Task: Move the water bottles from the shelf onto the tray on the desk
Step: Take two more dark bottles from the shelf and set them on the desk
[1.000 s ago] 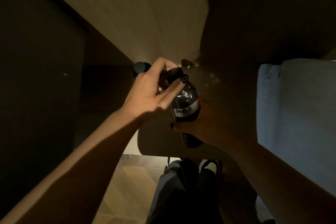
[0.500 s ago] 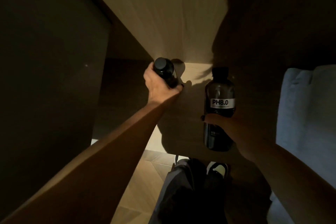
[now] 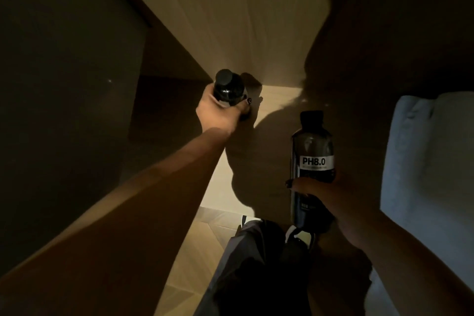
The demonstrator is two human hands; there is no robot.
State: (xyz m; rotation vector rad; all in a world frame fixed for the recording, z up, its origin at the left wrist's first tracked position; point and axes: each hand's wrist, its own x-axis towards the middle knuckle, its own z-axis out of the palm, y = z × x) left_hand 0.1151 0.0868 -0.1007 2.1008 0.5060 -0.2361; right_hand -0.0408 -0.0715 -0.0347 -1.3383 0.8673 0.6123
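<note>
A: Item one, dark translucent plastic water bottle with a black cap and a white "PH8.0" label [image 3: 311,161]. Status?

B: Held upright in the right hand [image 3: 314,188], fingers wrapped round its lower body. A second ago both hands were on it near the shelf; now it has come clear to the right, off the surface.

A: Item two?

B: Second dark plastic water bottle with a black cap [image 3: 228,87]. The left hand [image 3: 221,113] has left the first bottle and now clasps this one round the body, at the lit back corner of the pale wooden shelf [image 3: 277,100]. Whether its base is lifted, I cannot tell.

A: Meaning for the task?

B: Judged: both bottles are in hand, neither delivered. The carry to the tray comes next. Tray and desk are not in view.

A: Surroundings?

B: Pale wood-grain back panel [image 3: 230,7]; dark panel [image 3: 64,84] on the left; pale grey-blue cushioned furniture [image 3: 431,161] on the right; light wooden floor [image 3: 200,251], with dark trousers and shoes below.

A: Obstructions?

B: Dim light and heavy shadow. The cushioned piece sits near the right arm and could crowd a turn.
</note>
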